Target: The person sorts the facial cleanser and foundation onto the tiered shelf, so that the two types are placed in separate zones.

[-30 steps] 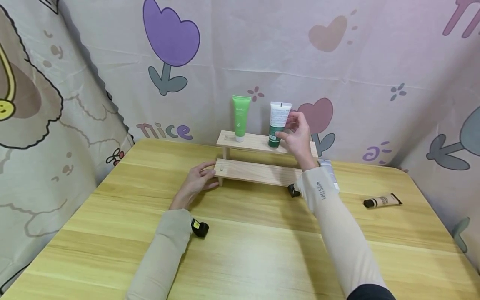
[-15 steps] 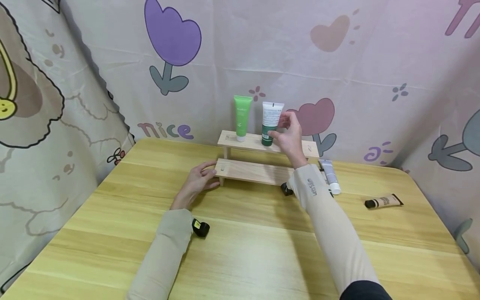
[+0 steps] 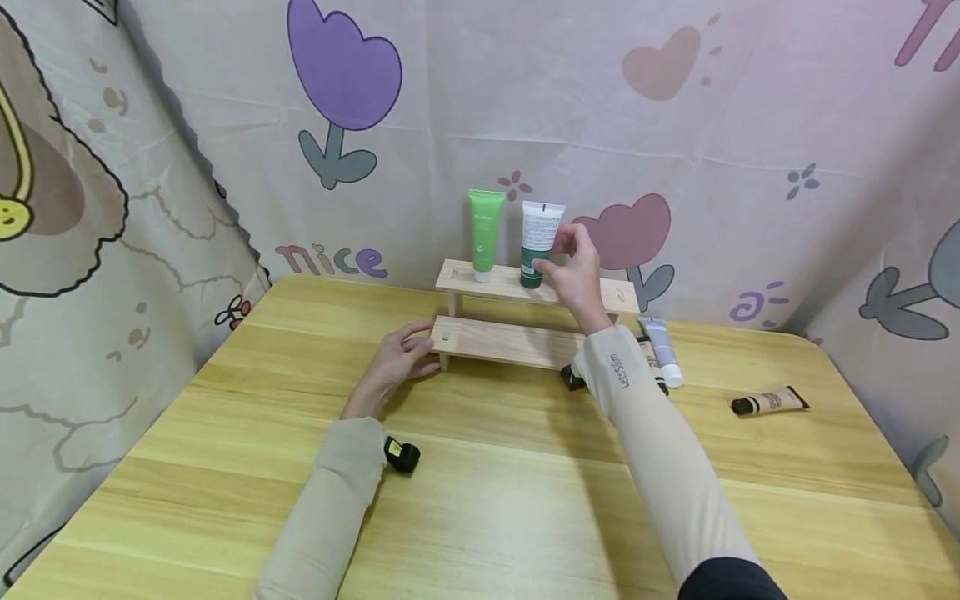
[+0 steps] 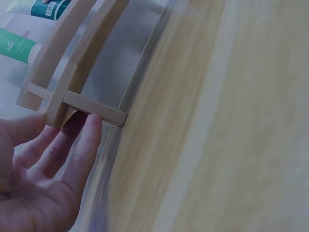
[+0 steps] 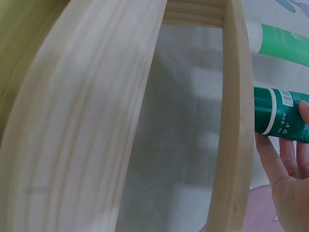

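Observation:
A two-tier wooden display rack [image 3: 510,342] stands toward the back of the table. My right hand [image 3: 581,279] pinches a white and dark green squeeze tube [image 3: 542,227], upright with its cap down on the upper tier. In the right wrist view, the dark green cap end [image 5: 263,110] meets the board's edge, with thumb and fingers around the tube. A bright green tube [image 3: 486,229] stands on its white cap to the left, apart from it. My left hand [image 3: 392,365] grips the left end of the lower tier; the left wrist view shows thumb and fingertips [image 4: 94,123] against the wood.
Right of the rack, a pale grey-blue tube [image 3: 662,350] lies on the table beside a beige, black-capped tube [image 3: 649,358], partly behind my right sleeve. Another beige tube [image 3: 771,402] with a black cap lies farther right. A patterned curtain [image 3: 465,100] hangs behind the table.
My right hand has moved the white and dark green tube left along the upper tier, closer to the bright green one, mostly in the first half second. My left hand has stayed put.

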### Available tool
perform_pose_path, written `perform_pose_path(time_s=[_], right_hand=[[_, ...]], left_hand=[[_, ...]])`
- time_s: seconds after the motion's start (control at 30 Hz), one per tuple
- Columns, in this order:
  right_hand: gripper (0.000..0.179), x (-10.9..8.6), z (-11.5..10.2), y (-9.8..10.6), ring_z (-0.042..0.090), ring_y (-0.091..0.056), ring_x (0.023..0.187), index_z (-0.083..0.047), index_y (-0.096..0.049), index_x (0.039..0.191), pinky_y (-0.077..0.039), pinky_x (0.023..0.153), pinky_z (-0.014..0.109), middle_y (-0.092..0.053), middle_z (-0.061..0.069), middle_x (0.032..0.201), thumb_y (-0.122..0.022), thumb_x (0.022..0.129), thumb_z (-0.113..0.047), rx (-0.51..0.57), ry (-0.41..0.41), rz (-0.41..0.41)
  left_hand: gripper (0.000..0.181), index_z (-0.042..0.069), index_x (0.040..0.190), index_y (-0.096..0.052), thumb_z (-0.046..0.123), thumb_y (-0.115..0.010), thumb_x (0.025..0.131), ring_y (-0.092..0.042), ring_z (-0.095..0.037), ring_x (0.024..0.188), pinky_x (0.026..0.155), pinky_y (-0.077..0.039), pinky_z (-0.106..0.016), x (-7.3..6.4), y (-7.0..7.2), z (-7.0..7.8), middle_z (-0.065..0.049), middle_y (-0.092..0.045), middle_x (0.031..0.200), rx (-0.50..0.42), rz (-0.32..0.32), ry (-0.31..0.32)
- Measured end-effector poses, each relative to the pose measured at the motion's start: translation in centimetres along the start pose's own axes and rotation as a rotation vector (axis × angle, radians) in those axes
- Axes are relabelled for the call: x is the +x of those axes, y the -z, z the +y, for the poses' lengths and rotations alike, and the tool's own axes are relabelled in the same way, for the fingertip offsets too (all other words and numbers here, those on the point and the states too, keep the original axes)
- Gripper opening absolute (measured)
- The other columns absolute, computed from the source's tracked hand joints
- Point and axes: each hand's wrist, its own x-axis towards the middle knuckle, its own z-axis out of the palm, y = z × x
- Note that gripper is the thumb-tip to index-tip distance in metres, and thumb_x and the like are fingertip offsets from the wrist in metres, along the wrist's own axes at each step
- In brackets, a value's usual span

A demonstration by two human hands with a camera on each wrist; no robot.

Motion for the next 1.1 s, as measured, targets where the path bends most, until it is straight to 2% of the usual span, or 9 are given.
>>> perform_pose_path(time_s=[0.17, 0.33, 0.57, 0.67, 0.87, 0.97, 1.1], right_hand=[[0.048, -0.1, 0.2, 0.1, 0.028, -0.057, 0.108, 0.006, -0.052, 0.123, -0.048, 0.102, 0.034, -0.059, 0.017, 0.116, -0.075, 0.082, 0.013, -0.049, -0.011, -0.007], [0.051, -0.4, 0.3, 0.6, 0.030, -0.057, 0.111, 0.005, -0.052, 0.128, -0.048, 0.102, 0.036, -0.059, 0.018, 0.121, -0.077, 0.084, 0.007, -0.059, -0.039, -0.059], [0.056, 0.0, 0.4, 2.3, 0.037, -0.059, 0.113, 0.010, -0.050, 0.134, -0.047, 0.109, 0.040, -0.062, 0.026, 0.121, -0.074, 0.083, 0.014, -0.016, -0.032, -0.076], [0.058, 0.2, 0.4, 3.1, 0.039, -0.060, 0.114, 0.012, -0.049, 0.136, -0.048, 0.109, 0.038, -0.062, 0.029, 0.122, -0.073, 0.083, 0.015, -0.033, -0.066, -0.089], [0.058, 0.1, 0.4, 5.2, 0.031, -0.064, 0.109, 0.007, -0.049, 0.141, -0.056, 0.096, 0.028, -0.063, 0.027, 0.122, -0.070, 0.087, 0.012, -0.113, -0.170, -0.134], [0.057, 0.1, 0.5, 6.3, 0.028, -0.064, 0.105, 0.007, -0.048, 0.141, -0.058, 0.086, 0.021, -0.062, 0.027, 0.124, -0.070, 0.089, 0.011, -0.112, -0.205, -0.139], [0.056, 0.2, 0.4, 7.4, 0.026, -0.064, 0.104, 0.008, -0.047, 0.142, -0.059, 0.079, 0.016, -0.060, 0.029, 0.126, -0.068, 0.090, 0.011, -0.086, -0.234, -0.139]], left_hand=[[0.047, 0.003, 0.153, -0.041, 0.001, -0.047, 0.107, -0.054, -0.042, 0.129, 0.093, -0.060, -0.035, 0.0, 0.2, -0.2, -0.029, -0.051, 0.144, -0.002, -0.002, 0.010], [0.047, 0.002, 0.153, -0.041, 0.001, -0.047, 0.107, -0.053, -0.041, 0.130, 0.095, -0.059, -0.036, -0.3, 0.3, -0.5, -0.029, -0.050, 0.145, -0.009, -0.001, 0.016], [0.044, 0.000, 0.150, -0.044, 0.002, -0.050, 0.106, -0.059, -0.038, 0.124, 0.091, -0.061, -0.035, -0.5, 0.2, -0.1, -0.029, -0.055, 0.139, -0.007, -0.022, -0.035], [0.044, 0.001, 0.150, -0.045, 0.002, -0.050, 0.106, -0.059, -0.038, 0.123, 0.091, -0.060, -0.035, -0.4, 0.2, 0.0, -0.029, -0.055, 0.139, -0.008, -0.020, -0.033], [0.045, 0.002, 0.152, -0.042, 0.002, -0.047, 0.107, -0.055, -0.040, 0.128, 0.094, -0.059, -0.036, 0.1, 0.2, -0.2, -0.029, -0.052, 0.143, 0.016, -0.002, 0.003], [0.045, 0.003, 0.152, -0.042, 0.003, -0.047, 0.108, -0.055, -0.040, 0.128, 0.094, -0.059, -0.037, 0.2, 0.1, 0.0, -0.028, -0.052, 0.144, 0.029, -0.002, 0.006], [0.045, 0.003, 0.152, -0.042, 0.002, -0.047, 0.107, -0.055, -0.041, 0.128, 0.093, -0.060, -0.036, 0.0, 0.1, 0.2, -0.029, -0.052, 0.143, 0.011, 0.002, 0.008]])
